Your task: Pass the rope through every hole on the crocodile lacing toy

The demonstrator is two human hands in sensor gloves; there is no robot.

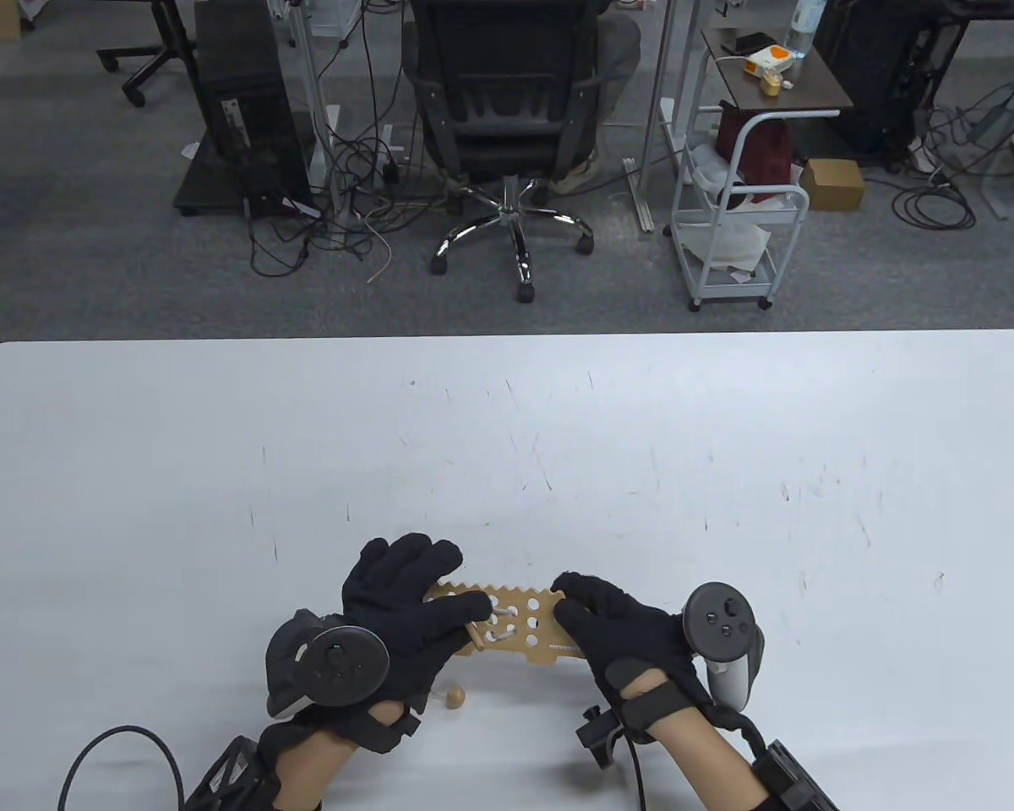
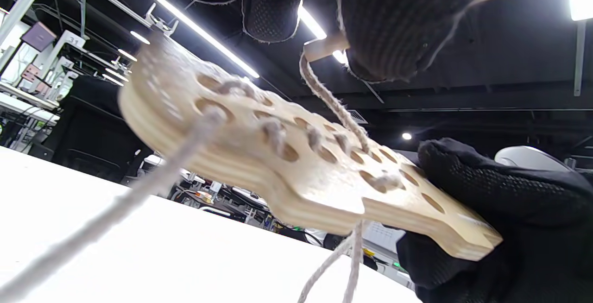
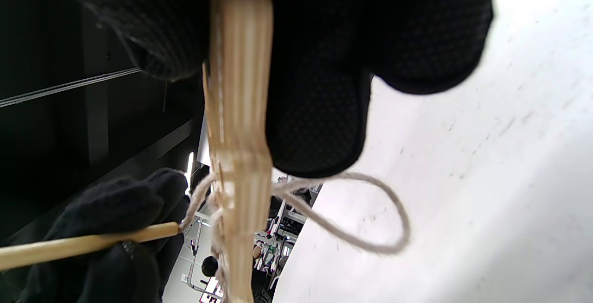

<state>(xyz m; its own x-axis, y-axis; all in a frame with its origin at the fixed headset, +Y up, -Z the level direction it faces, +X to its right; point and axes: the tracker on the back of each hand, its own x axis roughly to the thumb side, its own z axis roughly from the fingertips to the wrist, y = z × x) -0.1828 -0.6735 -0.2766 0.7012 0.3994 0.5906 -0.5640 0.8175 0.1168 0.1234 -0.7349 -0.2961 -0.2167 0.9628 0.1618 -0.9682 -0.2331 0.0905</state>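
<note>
The flat pale plywood crocodile lacing board (image 1: 531, 627) is held above the white table (image 1: 727, 439) – right hand (image 1: 621, 629) grips one end, left hand (image 1: 414, 608) pinches the thin wooden needle stick (image 2: 324, 48) w/ the grey twisted rope (image 2: 333, 104). Risk: the slack loop under the board may snag, or the needle slips.

So the crocodile board (image 1: 520, 623) sits at the near middle of the table (image 1: 727, 439), held up off it between both hands: left hand (image 1: 406, 604) on its left end, right hand (image 1: 613, 621) on its right. The wooden needle (image 1: 476, 639) is at the board's left part, and the rope (image 3: 361, 236) loops below. A little bead (image 1: 455, 698) lies on the table nearer than the board.
</note>
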